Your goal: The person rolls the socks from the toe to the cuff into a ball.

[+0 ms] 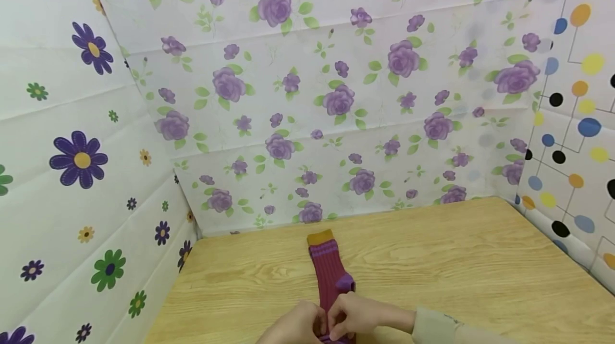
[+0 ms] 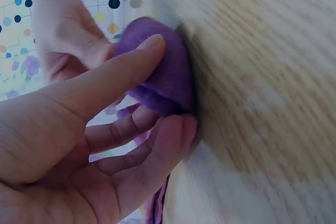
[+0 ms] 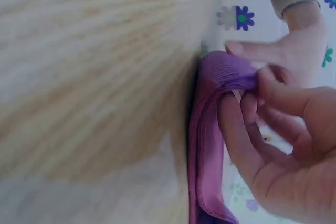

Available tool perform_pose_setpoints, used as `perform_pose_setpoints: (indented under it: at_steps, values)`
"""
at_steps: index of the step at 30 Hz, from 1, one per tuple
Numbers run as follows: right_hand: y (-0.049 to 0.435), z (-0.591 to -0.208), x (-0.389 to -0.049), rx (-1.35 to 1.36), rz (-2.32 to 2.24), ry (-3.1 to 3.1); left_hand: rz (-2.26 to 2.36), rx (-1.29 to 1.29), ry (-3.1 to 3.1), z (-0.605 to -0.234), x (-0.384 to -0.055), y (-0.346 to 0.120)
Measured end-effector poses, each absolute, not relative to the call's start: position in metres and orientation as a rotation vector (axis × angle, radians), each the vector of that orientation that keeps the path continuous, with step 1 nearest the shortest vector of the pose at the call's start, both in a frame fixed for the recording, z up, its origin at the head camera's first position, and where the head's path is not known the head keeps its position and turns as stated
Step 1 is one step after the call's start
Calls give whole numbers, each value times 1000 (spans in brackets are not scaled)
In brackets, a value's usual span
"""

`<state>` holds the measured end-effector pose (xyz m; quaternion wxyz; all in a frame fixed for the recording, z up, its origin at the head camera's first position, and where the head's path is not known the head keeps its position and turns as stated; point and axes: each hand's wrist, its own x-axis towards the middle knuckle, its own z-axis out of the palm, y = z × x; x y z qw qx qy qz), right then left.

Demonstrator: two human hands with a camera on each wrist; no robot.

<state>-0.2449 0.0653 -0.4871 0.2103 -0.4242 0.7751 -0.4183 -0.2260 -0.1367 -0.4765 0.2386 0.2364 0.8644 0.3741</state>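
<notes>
A ribbed maroon sock (image 1: pixel 329 269) lies lengthwise on the table, with a mustard cuff (image 1: pixel 320 237) at the far end and a purple heel (image 1: pixel 345 282) on its right side. Stacked layers show along its side in the right wrist view. At the near end, the purple toe (image 2: pixel 157 61) is turned up into a fold. My left hand (image 1: pixel 299 323) pinches this fold, thumb on top and fingers beneath. Close beside it, my right hand (image 1: pixel 353 313) pinches the fold's edge (image 3: pixel 247 81) between thumb and fingers. The underside of the fold is partly hidden.
The wooden table (image 1: pixel 432 258) reaches back to a wall covering with purple roses (image 1: pixel 338 100). A daisy-patterned sheet (image 1: pixel 79 159) stands on the left, and a dotted sheet (image 1: pixel 589 127) on the right.
</notes>
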Motion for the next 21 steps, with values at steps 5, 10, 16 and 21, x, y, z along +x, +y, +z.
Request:
perform_pose_setpoints:
  at_steps: [5, 10, 16, 21]
  values:
    - [66, -479, -246, -1575, -948, 2203, 1046, 649, 2331, -478, -223, -137]
    - [65, -476, -245, -1749, -802, 2238, 1026, 674, 2338, -480, -225, -138]
    - [70, -473, -247, -1698, -681, 2267, 1010, 698, 2376, -481, -224, -133]
    - [72, -474, -249, -1716, -607, 2204, 961, 733, 2438, -483, -224, -130]
